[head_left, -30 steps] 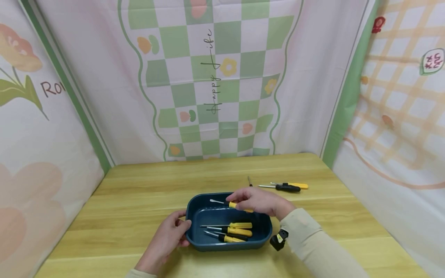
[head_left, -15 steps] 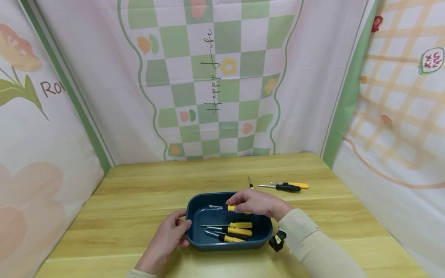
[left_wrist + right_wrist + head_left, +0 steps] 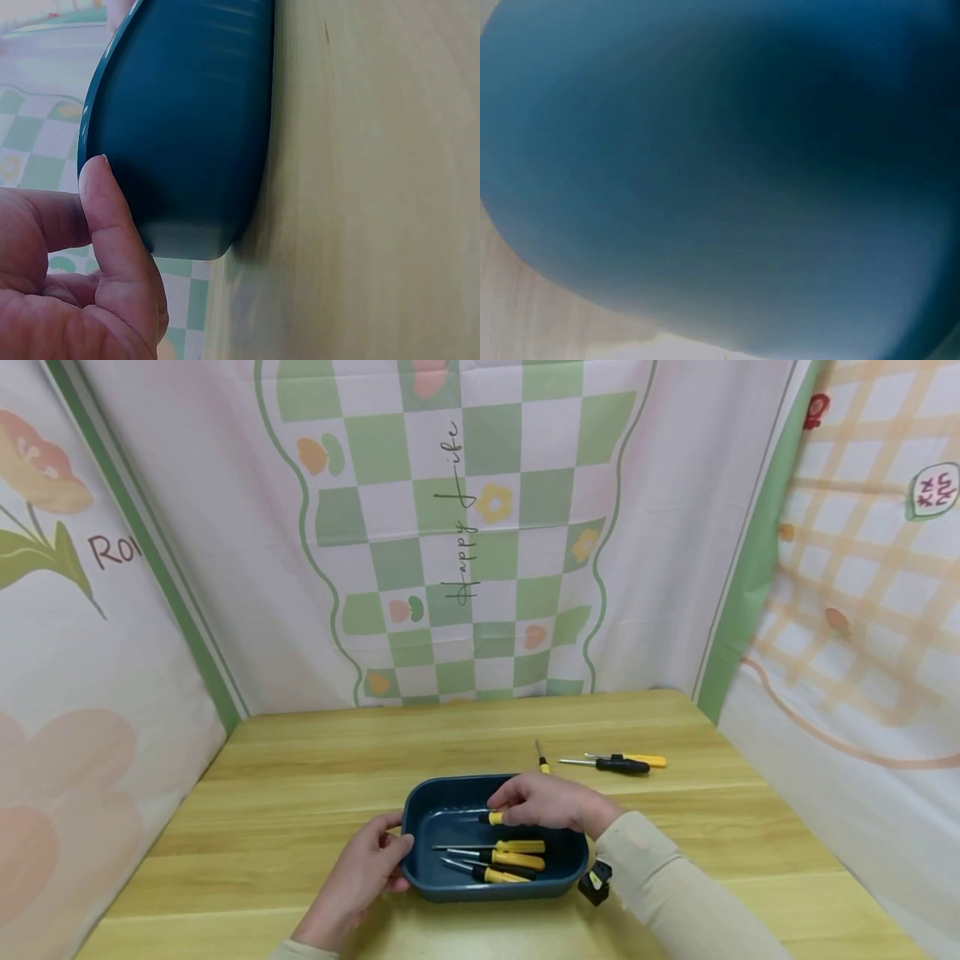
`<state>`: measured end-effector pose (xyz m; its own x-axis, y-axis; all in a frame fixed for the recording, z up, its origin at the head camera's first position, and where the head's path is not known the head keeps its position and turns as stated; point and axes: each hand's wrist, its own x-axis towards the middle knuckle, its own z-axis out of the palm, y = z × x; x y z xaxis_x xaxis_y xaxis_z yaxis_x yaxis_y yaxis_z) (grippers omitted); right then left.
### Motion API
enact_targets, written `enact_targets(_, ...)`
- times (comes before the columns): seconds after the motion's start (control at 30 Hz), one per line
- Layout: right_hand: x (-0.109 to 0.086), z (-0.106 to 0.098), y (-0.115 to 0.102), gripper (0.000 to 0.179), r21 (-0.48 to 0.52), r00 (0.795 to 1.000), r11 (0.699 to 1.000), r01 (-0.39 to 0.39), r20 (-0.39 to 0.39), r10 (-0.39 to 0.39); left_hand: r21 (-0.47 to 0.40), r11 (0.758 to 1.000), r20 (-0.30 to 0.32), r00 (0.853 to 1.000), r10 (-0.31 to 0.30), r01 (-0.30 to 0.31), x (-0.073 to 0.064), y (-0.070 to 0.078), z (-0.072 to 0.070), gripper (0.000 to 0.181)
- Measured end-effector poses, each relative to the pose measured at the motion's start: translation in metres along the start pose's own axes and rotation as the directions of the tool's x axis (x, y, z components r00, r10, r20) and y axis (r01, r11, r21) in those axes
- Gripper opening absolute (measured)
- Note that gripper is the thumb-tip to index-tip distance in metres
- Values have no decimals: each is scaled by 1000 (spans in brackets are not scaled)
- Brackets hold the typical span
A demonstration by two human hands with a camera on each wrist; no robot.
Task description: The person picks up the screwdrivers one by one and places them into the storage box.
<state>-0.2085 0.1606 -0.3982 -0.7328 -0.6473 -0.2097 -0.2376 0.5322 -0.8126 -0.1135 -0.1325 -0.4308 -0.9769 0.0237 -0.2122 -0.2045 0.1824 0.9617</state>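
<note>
Presently a yellow-handled screwdriver with a black collar [image 3: 492, 818] sits at the fingertips of the right hand [image 3: 551, 802], inside the far half of a dark blue rectangular tray [image 3: 491, 894]; thumb and fingers pinch its handle, though whether it touches the tray floor cannot be told. Nearer the person, four more screwdrivers lie in the tray, their shafts pointing left: a plain yellow-handled screwdriver [image 3: 521, 846] farthest back, then a thick yellow-handled screwdriver [image 3: 525, 860], a black-handled screwdriver [image 3: 522, 872] partly covered by it, and a short yellow-and-black screwdriver [image 3: 501, 877] closest to the front wall. At the tray's left end, the left hand [image 3: 363, 864] grips the rim; the left wrist view shows a digit pressed to the outer wall there. Beyond the tray, on the wood-grain table [image 3: 315, 760], a small screwdriver [image 3: 543, 757] points away, just past the far rim, and to its right a large black screwdriver [image 3: 622, 766] lies just in front of a slim yellow screwdriver [image 3: 645, 761]. A black wrist camera [image 3: 596, 883] hangs beneath the right beige sleeve [image 3: 682, 881], just beside the tray's right end; its own view is mostly blurred blue. Behind the table hangs a green-and-white checked curtain [image 3: 491, 547] lettered "Happy Life" sideways.
</note>
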Motion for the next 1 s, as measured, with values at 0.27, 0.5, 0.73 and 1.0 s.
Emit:
enact_targets(0.27,1,3,0,34,-33,999,999,-23,-32,21,6,1000,-2,1000,-1,1,0,0,0,47)
enact_targets(0.5,2,5,-2,36,-65,998,997,-28,-49,25,6,1000,-5,1000,-6,6,1,0,0,46)
enact_targets(0.73,0,7,-4,35,-80,997,996,-48,-70,43,4,1000,-7,1000,-4,4,2,-2,-1,47)
enact_targets(1.0,1,8,-4,34,-91,995,994,-67,-86,60,-6,1000,-1,1000,0,0,2,-2,-1,47)
